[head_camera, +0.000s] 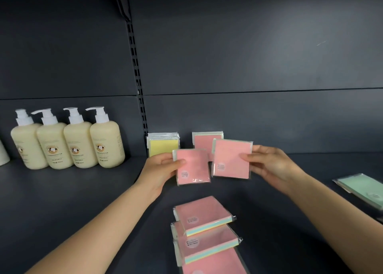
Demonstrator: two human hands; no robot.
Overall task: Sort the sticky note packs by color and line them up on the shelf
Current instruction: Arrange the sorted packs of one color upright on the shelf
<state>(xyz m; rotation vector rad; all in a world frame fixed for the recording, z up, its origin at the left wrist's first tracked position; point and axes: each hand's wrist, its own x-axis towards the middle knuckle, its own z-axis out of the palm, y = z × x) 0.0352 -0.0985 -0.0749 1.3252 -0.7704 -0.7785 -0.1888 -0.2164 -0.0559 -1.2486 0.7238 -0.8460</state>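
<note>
My left hand (pixel 160 169) pinches a pink sticky note pack (pixel 194 169) by its left edge, held upright above the shelf. My right hand (pixel 269 165) pinches a second, larger-looking pink pack (pixel 230 155) by its right edge. Behind them, against the back panel, stand a row of yellow packs (pixel 160 146) and a row of pink packs (pixel 202 142), the latter partly hidden by the held packs. Three pink packs (pixel 202 211) lie overlapping at the shelf's front. A green pack (pixel 360 186) lies flat at the right.
Several cream pump bottles (pixel 68 143) stand in a row on the left section of the dark shelf (pixel 83 191). A slotted upright (pixel 137 83) divides the back panel. A white object (pixel 3 155) shows at the far left edge.
</note>
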